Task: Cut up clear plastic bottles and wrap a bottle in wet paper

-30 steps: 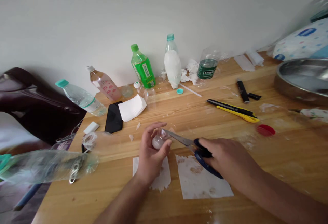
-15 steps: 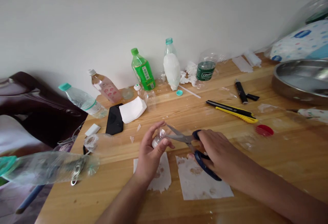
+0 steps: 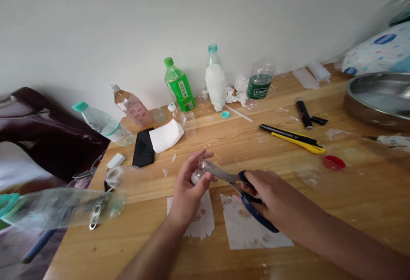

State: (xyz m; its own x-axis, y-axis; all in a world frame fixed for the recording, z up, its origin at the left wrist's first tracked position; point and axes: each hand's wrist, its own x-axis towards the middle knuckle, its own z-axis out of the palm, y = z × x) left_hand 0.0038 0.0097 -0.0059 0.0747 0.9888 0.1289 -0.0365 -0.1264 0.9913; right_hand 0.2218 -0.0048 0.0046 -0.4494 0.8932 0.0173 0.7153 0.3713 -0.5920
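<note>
My left hand (image 3: 191,186) is closed around a small clear plastic piece with a white cap (image 3: 196,176), which looks like a cut bottle top. In my right hand (image 3: 272,190) are scissors (image 3: 232,178) with dark blue handles, gripped by the loops. Their blades point left and meet the plastic piece at my left fingers; whether they bite into it is hard to make out. Below my hands lie two torn pieces of stained white paper, the left paper (image 3: 205,220) partly under my left hand and the right paper (image 3: 253,228) under the scissors' handles.
A yellow utility knife (image 3: 293,138), a black marker (image 3: 304,113) and a red cap (image 3: 333,162) lie to the right, near a metal basin (image 3: 378,105). Behind stand a green bottle (image 3: 181,90) and a white-wrapped form (image 3: 216,86). A phone (image 3: 144,147) and clear bottle (image 3: 64,207) lie left.
The scissors' blades have come together from spread apart, at the plastic piece. My left hand stays almost in place, and the whole view has shifted slightly.
</note>
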